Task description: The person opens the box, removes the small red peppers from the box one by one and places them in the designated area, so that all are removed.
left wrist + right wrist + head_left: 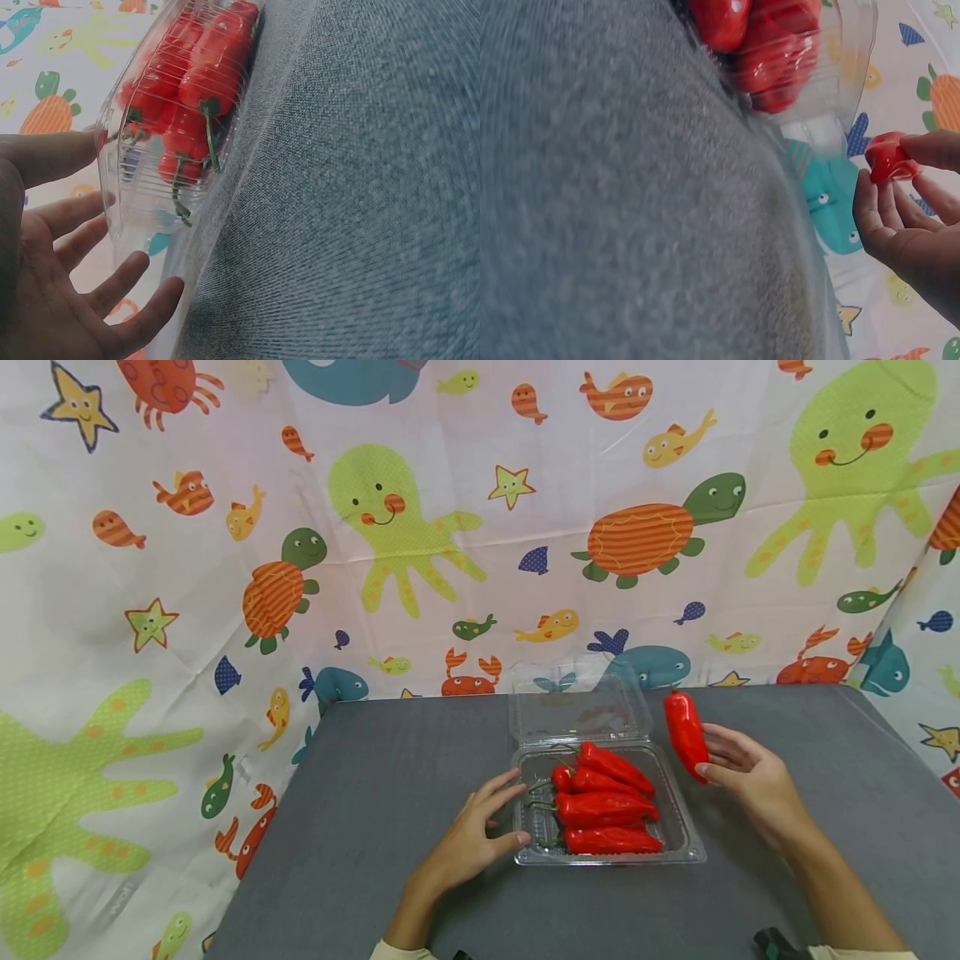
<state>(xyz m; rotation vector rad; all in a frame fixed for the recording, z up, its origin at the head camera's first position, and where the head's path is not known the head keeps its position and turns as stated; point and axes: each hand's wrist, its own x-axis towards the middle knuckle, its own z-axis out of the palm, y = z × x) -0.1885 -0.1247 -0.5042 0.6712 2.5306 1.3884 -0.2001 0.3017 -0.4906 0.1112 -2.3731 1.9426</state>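
Note:
A clear plastic clamshell box lies on the grey table with its lid standing open at the back. Several red peppers with green stems lie in it, also seen through its wall in the left wrist view. My left hand rests against the box's left side, thumb and fingers straight on its edge. My right hand holds one more red pepper just right of the box, above the table; thumb and fingers pinch its end.
The grey table runs to a left edge and a far edge. A sheet printed with sea animals hangs behind and to both sides. Bare table surface lies left of the box and to the right.

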